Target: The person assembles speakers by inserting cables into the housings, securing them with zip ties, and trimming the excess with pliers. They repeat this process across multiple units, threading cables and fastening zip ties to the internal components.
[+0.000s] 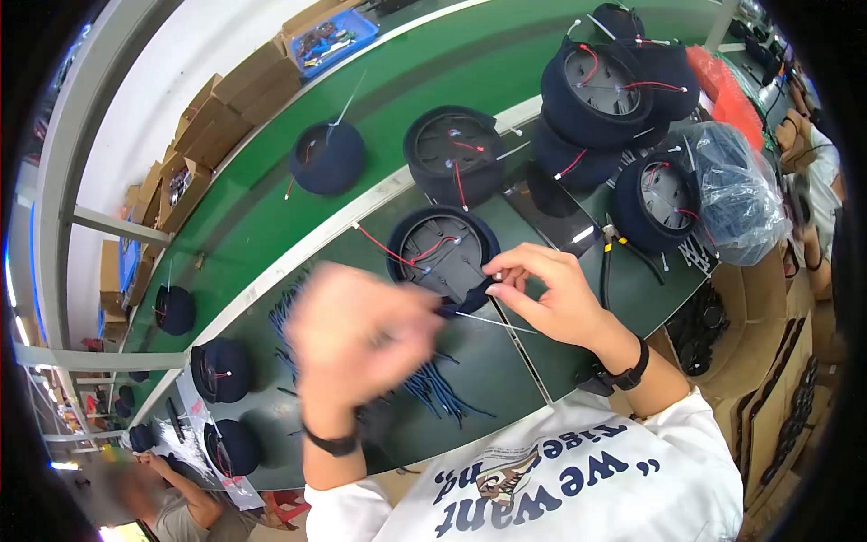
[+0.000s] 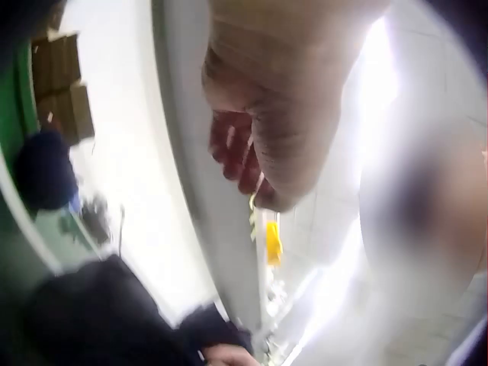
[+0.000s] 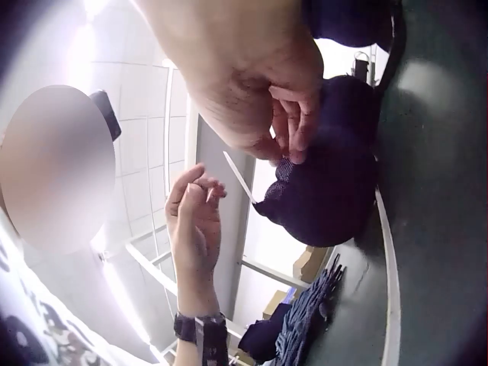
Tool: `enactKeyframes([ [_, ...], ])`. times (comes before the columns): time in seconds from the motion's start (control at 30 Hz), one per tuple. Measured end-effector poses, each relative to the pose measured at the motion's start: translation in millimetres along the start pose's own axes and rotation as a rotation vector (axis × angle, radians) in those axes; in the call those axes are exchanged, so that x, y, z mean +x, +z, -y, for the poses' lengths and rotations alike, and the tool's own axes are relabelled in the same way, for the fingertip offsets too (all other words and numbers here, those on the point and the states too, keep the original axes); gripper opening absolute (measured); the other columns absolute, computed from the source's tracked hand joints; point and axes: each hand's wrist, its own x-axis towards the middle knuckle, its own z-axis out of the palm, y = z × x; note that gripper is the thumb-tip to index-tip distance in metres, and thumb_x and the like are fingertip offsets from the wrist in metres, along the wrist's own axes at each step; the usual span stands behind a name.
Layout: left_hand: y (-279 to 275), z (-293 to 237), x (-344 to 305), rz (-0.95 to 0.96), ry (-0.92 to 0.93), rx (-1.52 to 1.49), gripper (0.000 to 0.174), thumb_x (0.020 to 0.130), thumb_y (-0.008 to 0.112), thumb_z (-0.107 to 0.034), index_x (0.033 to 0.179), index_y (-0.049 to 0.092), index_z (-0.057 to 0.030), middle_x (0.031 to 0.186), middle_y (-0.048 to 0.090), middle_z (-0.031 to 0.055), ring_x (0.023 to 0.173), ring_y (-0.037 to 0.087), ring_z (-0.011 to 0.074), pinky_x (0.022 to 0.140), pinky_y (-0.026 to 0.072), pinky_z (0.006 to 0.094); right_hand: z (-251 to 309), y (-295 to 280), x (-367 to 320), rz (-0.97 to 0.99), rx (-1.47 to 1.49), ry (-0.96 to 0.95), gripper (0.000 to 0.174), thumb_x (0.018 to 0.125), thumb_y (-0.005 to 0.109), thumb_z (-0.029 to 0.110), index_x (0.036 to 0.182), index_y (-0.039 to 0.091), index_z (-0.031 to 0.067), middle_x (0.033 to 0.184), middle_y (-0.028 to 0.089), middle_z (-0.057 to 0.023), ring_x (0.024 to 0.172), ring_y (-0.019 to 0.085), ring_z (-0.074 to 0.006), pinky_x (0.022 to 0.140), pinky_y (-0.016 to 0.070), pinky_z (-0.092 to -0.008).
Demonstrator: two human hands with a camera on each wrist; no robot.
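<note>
A round dark-blue padded piece with a black plastic inside (image 1: 443, 248) lies on the work table, red wires across it. My right hand (image 1: 564, 298) pinches the dark fabric at its near edge; in the right wrist view, fingertips of my right hand (image 3: 286, 156) grip the gathered cloth (image 3: 324, 198). A thin white strip (image 1: 495, 322) sticks out from that edge. My left hand (image 1: 361, 334), blurred, is raised left of the piece. In the left wrist view, my left hand (image 2: 274, 99) has loosely bent fingers, with nothing visible in them.
Blue cords (image 1: 433, 388) lie beneath my left hand. Pliers (image 1: 610, 253) and a dark flat panel (image 1: 551, 208) lie to the right. Similar round pieces (image 1: 454, 154) stand beyond and are stacked at the back right (image 1: 596, 95). A clear plastic bag (image 1: 736, 194) sits at the right.
</note>
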Motion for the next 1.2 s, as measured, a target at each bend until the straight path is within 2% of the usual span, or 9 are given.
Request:
enactKeyframes([
  [0.07, 52, -21, 8, 0.192, 0.064, -0.09, 0.027, 0.077, 0.082, -0.005, 0.103, 0.076, -0.0063, 0.095, 0.073, 0.0062, 0.084, 0.067, 0.0239, 0.084, 0.0532, 0.035, -6, 0, 2, 0.041, -0.027, -0.011, 0.022, 0.094, 0.073, 0.001, 0.116, 0.071, -0.001, 0.103, 0.073, -0.0094, 0.087, 0.071, -0.0141, 0.075, 0.056, -0.0273],
  [0.17, 82, 8, -12, 0.209, 0.109, -0.114, 0.029, 0.073, 0.083, -0.007, 0.101, 0.077, -0.0068, 0.09, 0.07, 0.0046, 0.083, 0.066, 0.0244, 0.084, 0.0521, 0.0378, -25, 4, -3, 0.008, 0.421, 0.17, 0.017, 0.097, 0.071, 0.001, 0.113, 0.07, -0.0034, 0.106, 0.074, -0.0084, 0.093, 0.071, -0.0134, 0.082, 0.0579, -0.0281],
  [0.2, 81, 10, -14, 0.125, 0.051, -0.143, 0.026, 0.073, 0.083, -0.005, 0.098, 0.077, -0.0074, 0.086, 0.066, 0.004, 0.081, 0.064, 0.0247, 0.081, 0.0512, 0.039, -25, 0, -5, 0.029, 0.488, 0.229, 0.016, 0.097, 0.071, 0.001, 0.113, 0.07, -0.0036, 0.107, 0.074, -0.0081, 0.094, 0.071, -0.0136, 0.083, 0.0582, -0.0284],
  [0.27, 81, 15, -17, 0.096, 0.023, -0.204, 0.024, 0.074, 0.082, -0.002, 0.097, 0.076, -0.0057, 0.086, 0.065, 0.0053, 0.082, 0.063, 0.0266, 0.081, 0.0506, 0.039, -27, -10, -6, 0.07, 0.623, 0.347, 0.015, 0.099, 0.07, 0.001, 0.113, 0.07, -0.0038, 0.108, 0.073, -0.0074, 0.096, 0.071, -0.0139, 0.087, 0.0587, -0.0292],
  [0.4, 85, 15, -19, 0.039, -0.078, -0.174, 0.018, 0.075, 0.08, 0.0, 0.091, 0.073, -0.0034, 0.09, 0.061, 0.0097, 0.087, 0.061, 0.0301, 0.081, 0.0495, 0.0398, -37, -15, -4, 0.091, 0.736, 0.366, 0.017, 0.097, 0.072, 0.0, 0.114, 0.071, -0.003, 0.107, 0.074, -0.0087, 0.097, 0.072, -0.0156, 0.088, 0.0591, -0.0298],
  [0.5, 86, 15, -19, 0.039, -0.122, -0.128, 0.013, 0.074, 0.077, -0.003, 0.084, 0.069, -0.004, 0.093, 0.055, 0.0114, 0.086, 0.057, 0.0314, 0.079, 0.0471, 0.0412, -35, -14, -5, 0.122, 0.687, 0.343, 0.018, 0.096, 0.072, -0.002, 0.113, 0.072, -0.0038, 0.104, 0.074, -0.0096, 0.096, 0.073, -0.0161, 0.087, 0.0592, -0.0301],
  [0.6, 88, 18, -18, 0.047, -0.142, -0.094, 0.013, 0.074, 0.077, -0.005, 0.084, 0.069, -0.0045, 0.092, 0.055, 0.0107, 0.085, 0.057, 0.031, 0.077, 0.0461, 0.041, -33, -11, -4, 0.114, 0.671, 0.278, 0.017, 0.095, 0.072, -0.004, 0.112, 0.073, -0.0048, 0.102, 0.075, -0.0104, 0.094, 0.073, -0.0163, 0.087, 0.0594, -0.0302],
  [1.1, 85, 17, -18, 0.088, -0.13, -0.093, 0.015, 0.071, 0.079, -0.007, 0.081, 0.068, -0.0043, 0.092, 0.053, 0.0109, 0.084, 0.056, 0.0311, 0.075, 0.0461, 0.0415, -29, -11, -4, 0.128, 0.634, 0.248, 0.018, 0.095, 0.07, -0.007, 0.113, 0.074, -0.006, 0.105, 0.073, -0.0106, 0.096, 0.072, -0.0166, 0.087, 0.0591, -0.0304],
  [1.2, 83, 16, -18, 0.09, -0.132, -0.066, 0.015, 0.071, 0.079, -0.007, 0.081, 0.068, -0.0044, 0.092, 0.053, 0.011, 0.084, 0.056, 0.0312, 0.074, 0.046, 0.0413, -22, -6, -2, 0.115, 0.513, 0.16, 0.018, 0.096, 0.07, -0.006, 0.113, 0.074, -0.0065, 0.105, 0.073, -0.0105, 0.097, 0.072, -0.0163, 0.087, 0.059, -0.03],
])
